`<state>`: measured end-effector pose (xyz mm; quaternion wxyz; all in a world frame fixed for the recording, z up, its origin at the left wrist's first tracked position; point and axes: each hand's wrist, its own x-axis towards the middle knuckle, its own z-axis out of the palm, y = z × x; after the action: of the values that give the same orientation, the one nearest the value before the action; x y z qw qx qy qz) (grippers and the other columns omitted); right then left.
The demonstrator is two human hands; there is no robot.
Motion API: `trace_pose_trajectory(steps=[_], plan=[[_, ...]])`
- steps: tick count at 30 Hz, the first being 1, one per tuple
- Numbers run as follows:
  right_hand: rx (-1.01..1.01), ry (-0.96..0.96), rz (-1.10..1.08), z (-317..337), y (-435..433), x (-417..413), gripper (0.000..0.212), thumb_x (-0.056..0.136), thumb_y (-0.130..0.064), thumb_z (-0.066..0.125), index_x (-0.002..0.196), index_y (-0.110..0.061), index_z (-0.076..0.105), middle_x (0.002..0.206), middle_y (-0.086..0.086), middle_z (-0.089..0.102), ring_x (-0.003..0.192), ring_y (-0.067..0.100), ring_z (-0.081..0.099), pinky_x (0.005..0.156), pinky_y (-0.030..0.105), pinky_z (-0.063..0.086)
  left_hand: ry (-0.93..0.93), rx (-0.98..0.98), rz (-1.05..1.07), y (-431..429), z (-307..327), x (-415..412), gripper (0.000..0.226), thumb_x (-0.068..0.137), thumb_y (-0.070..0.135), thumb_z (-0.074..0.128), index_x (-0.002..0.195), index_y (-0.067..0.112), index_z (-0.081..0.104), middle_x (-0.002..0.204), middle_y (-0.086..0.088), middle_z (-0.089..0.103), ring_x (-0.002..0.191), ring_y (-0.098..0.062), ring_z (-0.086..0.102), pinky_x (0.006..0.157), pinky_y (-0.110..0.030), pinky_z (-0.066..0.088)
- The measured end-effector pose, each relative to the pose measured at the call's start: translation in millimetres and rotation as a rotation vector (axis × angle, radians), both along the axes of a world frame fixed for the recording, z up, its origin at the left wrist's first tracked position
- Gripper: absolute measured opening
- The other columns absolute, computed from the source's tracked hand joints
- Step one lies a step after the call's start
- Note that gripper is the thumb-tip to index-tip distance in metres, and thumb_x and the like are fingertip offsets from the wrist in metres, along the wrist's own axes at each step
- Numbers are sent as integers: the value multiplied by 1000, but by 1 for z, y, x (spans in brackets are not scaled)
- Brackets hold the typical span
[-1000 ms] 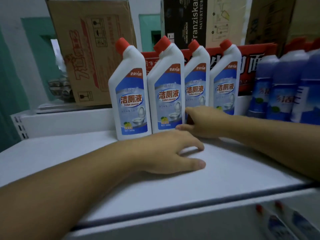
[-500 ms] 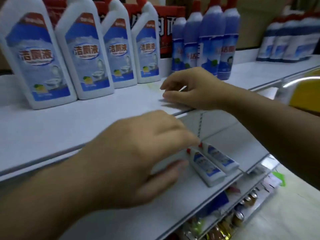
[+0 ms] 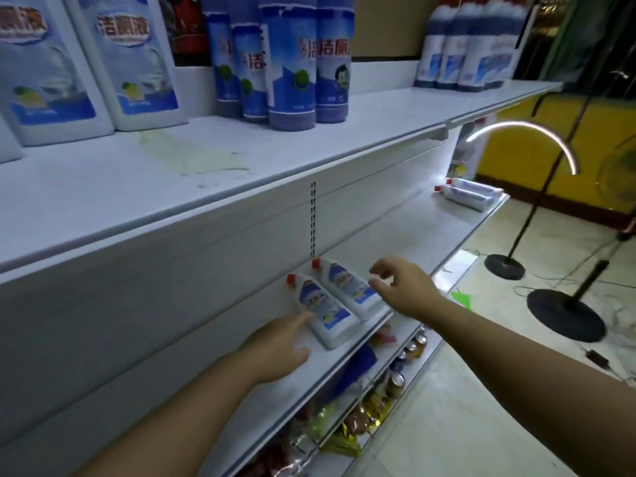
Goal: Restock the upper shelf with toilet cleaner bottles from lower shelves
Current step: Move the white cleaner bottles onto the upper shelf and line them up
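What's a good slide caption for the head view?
Both hands, left hand and right hand, reach for two lying bottles.

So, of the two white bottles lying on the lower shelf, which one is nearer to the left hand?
The front bottle, nearer the shelf edge: the left hand reaches beside it; the other bottle lies behind.

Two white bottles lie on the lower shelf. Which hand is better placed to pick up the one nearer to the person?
The left hand, probably. Its fingers already reach the side of the nearer bottle, while the right hand hovers open over the farther bottle.
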<state>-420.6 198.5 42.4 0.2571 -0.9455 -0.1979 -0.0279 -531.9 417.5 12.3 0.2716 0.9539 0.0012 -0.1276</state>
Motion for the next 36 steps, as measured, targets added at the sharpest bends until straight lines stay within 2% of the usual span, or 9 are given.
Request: trace_pose_trajectory(steps=[8, 14, 18, 21, 23, 25, 28, 30, 36], plan=[[-140, 442, -174, -88, -15, 81, 68, 90, -43, 51, 145, -12, 26, 148, 14, 33, 128, 31, 45, 104, 41, 40, 271, -486, 568, -55, -62, 83, 61, 86, 21, 60, 139, 11, 30, 129, -11, 48, 111, -24, 50, 91, -33, 43], [-79, 520, -83, -118, 19, 109, 56, 85, -51, 50, 125, -12, 46, 123, 13, 53, 108, 30, 55, 93, 44, 49, 115, -677, 1013, -66, -96, 127, 76, 75, 17, 74, 137, 0, 32, 133, -19, 53, 116, -34, 55, 90, -35, 49], [-114, 696, -126, -118, 16, 129, 64, 64, -47, 75, 114, -12, 56, 112, 11, 60, 100, 25, 60, 89, 35, 52, 208, -639, 1086, -63, -104, 136, 86, 58, 34, 85, 129, 1, 48, 122, -16, 62, 106, -32, 62, 90, -37, 53], [1, 852, -104, -117, 10, 124, 50, 61, -32, 81, 102, -10, 63, 107, 12, 66, 95, 25, 63, 87, 35, 54, 268, -763, 1083, -62, -106, 136, 72, 53, 22, 89, 114, -2, 60, 104, -18, 68, 89, -32, 67, 81, -39, 56], [135, 851, -122, -123, 5, 111, 44, 57, -27, 83, 92, -12, 62, 98, 10, 67, 85, 23, 65, 72, 34, 58, 279, -806, 1057, -64, -103, 132, 77, 44, 15, 90, 112, -1, 57, 100, -19, 69, 84, -34, 68, 79, -46, 58], [305, 883, -172, -129, -7, 90, 57, 50, -30, 85, 97, -13, 57, 98, 8, 66, 83, 22, 66, 63, 32, 57, 269, -820, 1044, -66, -97, 122, 78, 44, 9, 88, 110, 2, 48, 102, -20, 65, 86, -38, 67, 76, -49, 57], [551, 959, -188, -138, -41, 53, 82, 49, -31, 89, 116, -12, 46, 106, 11, 66, 89, 26, 70, 74, 41, 60, 219, -925, 984, -72, -82, 99, 61, 58, 0, 84, 106, 3, 47, 98, -23, 65, 82, -40, 66, 67, -48, 57], [692, 875, -203, -128, -65, 31, 70, 62, -22, 86, 116, -13, 41, 105, 11, 65, 88, 25, 70, 71, 36, 61, 163, -1004, 879, -79, -67, 86, 61, 58, -5, 82, 109, 0, 48, 97, -23, 65, 80, -38, 66, 60, -41, 56], [961, 517, -251, -33, -110, -15, 59, 64, -40, 69, 114, -18, 48, 103, 7, 69, 84, 19, 73, 71, 37, 60, 87, -1192, 414, -116, 10, 74, 80, 40, -5, 85, 113, 5, 53, 98, -16, 73, 79, -29, 72, 60, -35, 57]])
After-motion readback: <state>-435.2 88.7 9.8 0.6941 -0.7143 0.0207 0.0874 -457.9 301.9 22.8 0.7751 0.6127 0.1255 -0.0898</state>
